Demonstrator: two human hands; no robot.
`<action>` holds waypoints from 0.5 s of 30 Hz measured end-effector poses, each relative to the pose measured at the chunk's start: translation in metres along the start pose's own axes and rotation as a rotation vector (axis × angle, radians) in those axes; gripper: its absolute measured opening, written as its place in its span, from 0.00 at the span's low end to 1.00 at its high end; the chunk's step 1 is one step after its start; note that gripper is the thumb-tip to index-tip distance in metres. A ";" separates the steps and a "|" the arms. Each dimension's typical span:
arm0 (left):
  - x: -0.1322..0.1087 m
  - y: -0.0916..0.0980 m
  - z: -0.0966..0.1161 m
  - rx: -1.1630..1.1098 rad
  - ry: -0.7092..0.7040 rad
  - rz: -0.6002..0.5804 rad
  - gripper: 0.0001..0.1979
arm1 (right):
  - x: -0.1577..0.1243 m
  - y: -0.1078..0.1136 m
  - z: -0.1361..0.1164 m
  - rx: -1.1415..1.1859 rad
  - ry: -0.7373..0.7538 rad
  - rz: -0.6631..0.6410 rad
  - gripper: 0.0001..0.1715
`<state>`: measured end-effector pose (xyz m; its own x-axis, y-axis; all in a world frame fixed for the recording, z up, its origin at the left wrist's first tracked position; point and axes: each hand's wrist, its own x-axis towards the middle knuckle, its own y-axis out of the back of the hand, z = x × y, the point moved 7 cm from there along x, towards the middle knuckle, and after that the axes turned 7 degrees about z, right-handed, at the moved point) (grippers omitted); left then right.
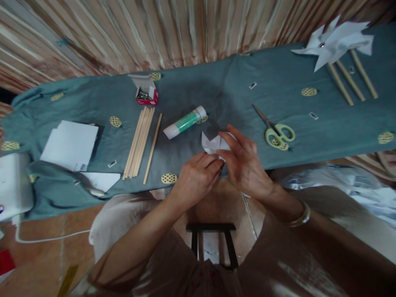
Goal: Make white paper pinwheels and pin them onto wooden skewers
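Head view. Both hands are working at the centre of the frame, close to the near edge of the cloth [225, 90]. The paper [210, 144], white and creased with pointed corners, is sitting between them, partly hidden by the fingers. The left hand [198, 175] is curling its fingers nearly closed and pinching the paper's lower edge; the exact contact is being covered by the knuckles. The right hand [247, 165] is bending its thumb and forefinger around the paper, tips a little apart, holding it loosely; its other fingers are arching above. A bracelet [301, 216] is circling the right wrist.

Just above and left of centre, the glue stick [185, 122] is lying aslant. Left of it, a bundle of sticks [139, 142] and a single stick [152, 148] are lying near each other; the red box [155, 97] is standing open above them. Sheets [69, 142] are resting at left. Scissors [272, 126] are lying right of centre, and pinwheels [334, 43] are occupying the upper right.
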<state>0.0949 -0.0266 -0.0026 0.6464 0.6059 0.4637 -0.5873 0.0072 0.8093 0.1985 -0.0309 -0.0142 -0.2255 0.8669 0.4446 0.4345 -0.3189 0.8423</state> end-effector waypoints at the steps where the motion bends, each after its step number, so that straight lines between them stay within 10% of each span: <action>1: 0.000 0.000 0.000 -0.004 0.001 0.001 0.08 | 0.000 0.001 0.001 0.007 -0.014 0.005 0.16; 15: -0.001 0.001 0.000 0.004 -0.004 0.004 0.09 | 0.016 0.017 0.036 0.190 -0.199 0.033 0.22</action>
<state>0.0942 -0.0273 -0.0025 0.6458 0.6026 0.4688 -0.5881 0.0011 0.8088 0.2341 -0.0086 -0.0034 -0.0405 0.9215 0.3862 0.5991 -0.2869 0.7475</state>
